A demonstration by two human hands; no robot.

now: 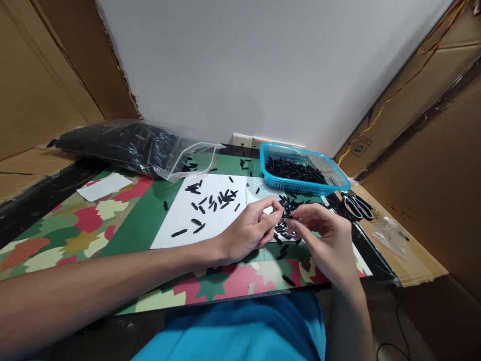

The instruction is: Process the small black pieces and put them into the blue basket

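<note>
My left hand (pixel 259 224) is closed, thumb against the curled forefinger, over the right part of the white sheet (pixel 176 210). What it grips, if anything, is too small to make out. Close beside it, my right hand (pixel 326 235) pinches a small black elongated piece (pixel 288 217) between thumb and fingertips. Under and between both hands lies a pile of similar black pieces (pixel 283 231). More loose black pieces (pixel 221 198) are scattered to the left on the sheet.
Behind my hands stands a blue plastic basket (pixel 300 186) of black pieces. Scissors (pixel 356 206) and a small clear bag (pixel 389 235) lie right. A large zip bag (pixel 124 145) of black items rests back left, near a white paper slip (pixel 104 187). Cardboard walls (pixel 424 155) flank the table.
</note>
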